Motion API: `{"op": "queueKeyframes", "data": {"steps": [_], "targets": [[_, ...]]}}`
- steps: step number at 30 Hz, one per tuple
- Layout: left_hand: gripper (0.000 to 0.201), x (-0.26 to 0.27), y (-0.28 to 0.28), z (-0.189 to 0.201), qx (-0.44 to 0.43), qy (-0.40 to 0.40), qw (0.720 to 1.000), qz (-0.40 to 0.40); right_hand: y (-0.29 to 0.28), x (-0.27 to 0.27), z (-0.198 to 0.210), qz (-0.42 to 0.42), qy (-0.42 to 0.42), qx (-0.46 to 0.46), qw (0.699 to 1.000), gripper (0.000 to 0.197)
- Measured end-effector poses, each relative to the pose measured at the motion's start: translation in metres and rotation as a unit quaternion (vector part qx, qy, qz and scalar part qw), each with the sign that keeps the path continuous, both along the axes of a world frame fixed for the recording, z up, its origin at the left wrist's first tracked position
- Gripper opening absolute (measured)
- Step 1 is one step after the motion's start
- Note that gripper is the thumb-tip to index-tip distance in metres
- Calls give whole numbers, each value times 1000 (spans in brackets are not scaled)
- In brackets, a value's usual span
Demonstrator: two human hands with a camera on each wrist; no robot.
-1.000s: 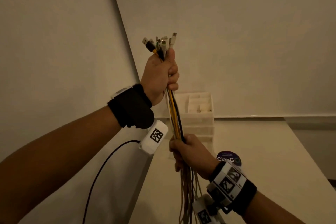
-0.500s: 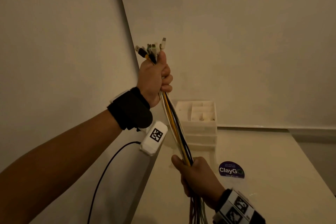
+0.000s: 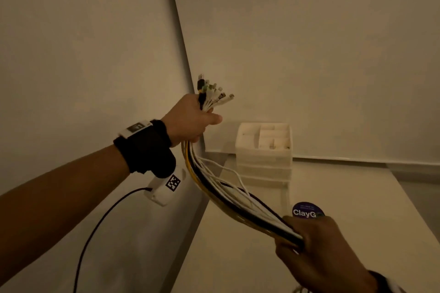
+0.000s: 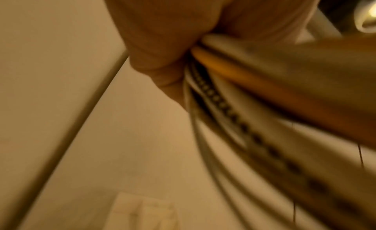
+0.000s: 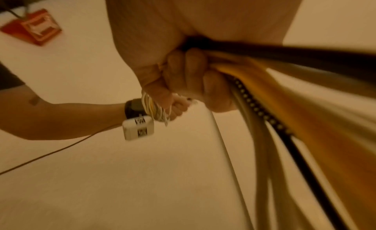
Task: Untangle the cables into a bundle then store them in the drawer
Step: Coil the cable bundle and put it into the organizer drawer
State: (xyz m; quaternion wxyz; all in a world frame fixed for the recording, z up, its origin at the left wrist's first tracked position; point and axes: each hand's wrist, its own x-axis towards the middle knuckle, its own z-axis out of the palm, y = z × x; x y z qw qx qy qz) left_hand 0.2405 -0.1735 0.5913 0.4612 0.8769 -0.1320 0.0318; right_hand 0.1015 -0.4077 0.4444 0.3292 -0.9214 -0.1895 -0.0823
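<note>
Two hands (image 3: pixel 190 121) (image 3: pixel 319 250) gripping one cable bundle (image 3: pixel 228 195)

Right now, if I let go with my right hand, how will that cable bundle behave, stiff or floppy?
Probably floppy: the cable bundle already sags in a curve between the left hand and right hand. Likely to splay too, since thin white strands bow away from the rest mid-span. The connector ends fan out above the left fist, so they may snag going into the drawer unit.
</note>
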Motion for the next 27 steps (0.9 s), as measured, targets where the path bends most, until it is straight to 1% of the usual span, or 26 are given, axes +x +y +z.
{"op": "queueKeyframes", "data": {"steps": [2, 3, 4, 5, 7, 9, 11, 12, 13, 14, 16, 17, 18, 20, 21, 22, 23, 24, 25, 26, 27], "targets": [[44, -2, 5, -8, 12, -38, 999, 33, -7, -5, 12, -18, -51, -46, 997, 17], [43, -4, 7, -10, 3, -65, 996, 53, -9, -6, 17, -46, -62, -62, 995, 21], [37, -5, 10, -9, 1, -101, 992, 76, -9, -7, 20, -74, -63, -69, 993, 27], [32, -7, 11, -8, 15, -148, 984, 100, -9, -6, 21, -92, -62, -72, 991, 32], [23, -11, 15, -6, 81, -242, 957, 141, -1, -9, 22, -104, -77, -91, 987, 39], [15, -11, 17, -9, 131, -290, 933, 170, 7, -8, 19, -103, -107, -130, 980, 39], [16, -7, 21, -17, 186, -293, 922, 171, 15, -10, 22, -85, -83, -175, 977, 46], [20, -4, 22, -23, 208, -281, 923, 159, 16, -11, 23, -72, -82, -198, 974, 53], [23, -3, 23, -29, 229, -266, 925, 145, 16, -12, 25, -55, -102, -213, 970, 57], [26, 0, 23, -36, 247, -251, 926, 135, 18, -17, 31, -37, -126, -217, 967, 54], [28, 7, 24, -48, 262, -222, 930, 136, 21, -28, 41, -1, -162, -202, 966, 29], [27, 12, 25, -53, 258, -208, 933, 144, 25, -30, 42, 4, -176, -201, 964, 21], [27, 17, 27, -58, 243, -194, 938, 156, 31, -34, 46, 5, -163, -207, 965, 19], [29, 26, 30, -60, 191, -179, 946, 192, 35, -35, 42, 8, -99, -225, 969, 22], [30, 29, 31, -60, 165, -183, 947, 205, 38, -31, 42, 3, -67, -238, 969, 24], [29, 29, 32, -59, 147, -199, 946, 211, 37, -27, 35, 5, -65, -231, 971, 22], [26, 26, 30, -58, 141, -217, 943, 208, 34, -26, 27, 4, -92, -202, 975, 21], [23, 21, 28, -57, 146, -230, 942, 196, 32, -28, 29, 13, -67, -184, 981, 18], [19, 17, 25, -59, 159, -233, 943, 178, 29, -29, 32, 27, -45, -203, 978, 17], [16, 14, 22, -63, 172, -221, 948, 152, 24, -33, 36, 44, -32, -209, 976, 17], [19, 8, 19, -69, 176, -198, 957, 116, 17, -35, 37, 66, -57, -201, 976, 19]]}}
